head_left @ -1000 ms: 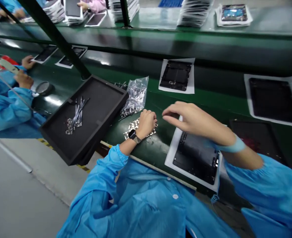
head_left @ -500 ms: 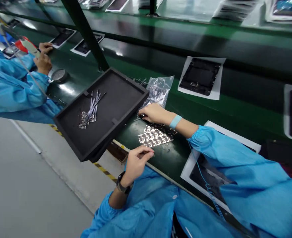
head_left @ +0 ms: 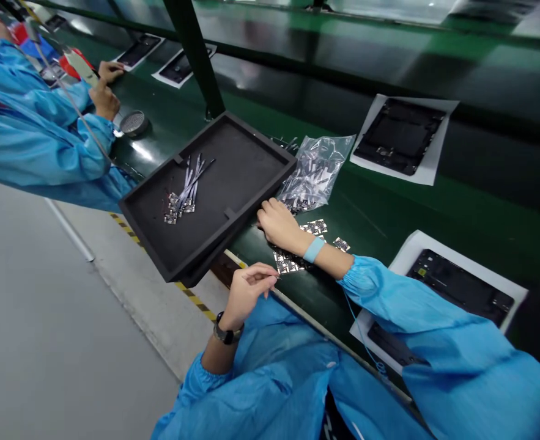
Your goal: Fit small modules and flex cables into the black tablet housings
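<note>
My left hand (head_left: 251, 290) is at the bench's front edge, thumb and fingertips pinched together; anything between them is too small to name. Just right of the black tray's corner, my right hand (head_left: 281, 226) has its fingers curled down at the bench, and what they hold is hidden. Under and beside my right wrist lie small circuit boards (head_left: 289, 263) in sheet form, partly covered by the hand. A loose small board (head_left: 342, 244) lies to the right of the wrist. Beyond the right hand is a clear plastic bag (head_left: 318, 171) full of small parts with pale strips.
A black tray (head_left: 246, 150), stacked on another, juts over the bench edge and holds several cabled boards (head_left: 180, 205). Black panels on white sheets (head_left: 400, 134) lie right and behind. A green post (head_left: 196, 55) rises behind the tray. A co-worker's hands (head_left: 104, 91) are at left.
My right hand has drawn back from the bag toward the tray's near side, uncovering more of the bag. My left hand stays pinched. The whole view has shifted, moving the tray rightward in frame.
</note>
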